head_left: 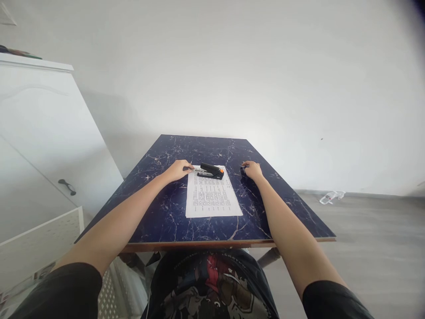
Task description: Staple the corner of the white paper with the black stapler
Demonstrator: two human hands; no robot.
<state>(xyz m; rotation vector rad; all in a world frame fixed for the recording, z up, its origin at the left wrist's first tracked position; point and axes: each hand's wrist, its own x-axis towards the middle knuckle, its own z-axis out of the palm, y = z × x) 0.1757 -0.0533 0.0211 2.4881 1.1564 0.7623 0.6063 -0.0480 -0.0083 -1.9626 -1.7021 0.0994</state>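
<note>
Stapler (214, 170) lies between left hand (179, 169) and right hand (254, 169), nearer left; both curled, can't tell their hold.

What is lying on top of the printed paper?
A black stapler with an orange part lies at the far end of the paper. Printed lines show nearer; anything directly beneath the stapler is covered.

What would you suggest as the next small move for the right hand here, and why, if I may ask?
Probably bring the right hand over to steady the stapler. It lies open on the paper, with the left hand at its open end, while the right hand is apart from it. Whether the right hand holds anything is too small to tell.
</note>
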